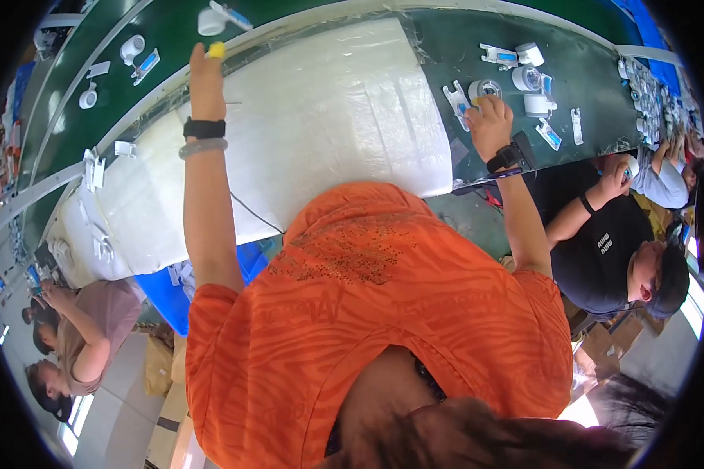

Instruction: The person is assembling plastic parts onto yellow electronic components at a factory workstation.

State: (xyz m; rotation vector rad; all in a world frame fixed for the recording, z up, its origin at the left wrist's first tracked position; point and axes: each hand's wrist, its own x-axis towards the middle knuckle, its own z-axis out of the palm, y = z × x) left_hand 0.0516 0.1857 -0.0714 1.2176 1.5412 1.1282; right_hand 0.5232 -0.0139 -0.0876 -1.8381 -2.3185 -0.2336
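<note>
My left hand [206, 90] reaches out over the far edge of the table with its fingers stretched and a yellow cover on one fingertip. Just beyond the fingertips, a white round housing [210, 22] and a white-and-blue piece [233, 16] are over the green belt; whether the fingers touch them is unclear. At the right, my right hand [490, 127] has its fingers bent onto a white round housing [486, 87], partly covering it. A white bracket with a blue strip [456, 100] lies beside its thumb.
A plastic-wrapped white pad [328, 102] covers the middle of the table. More white housings [527, 77] and brackets [549, 134] lie at the right. Parts [132, 49] sit on the green belt [164, 31]. Co-workers sit at left [94, 328] and right [602, 234].
</note>
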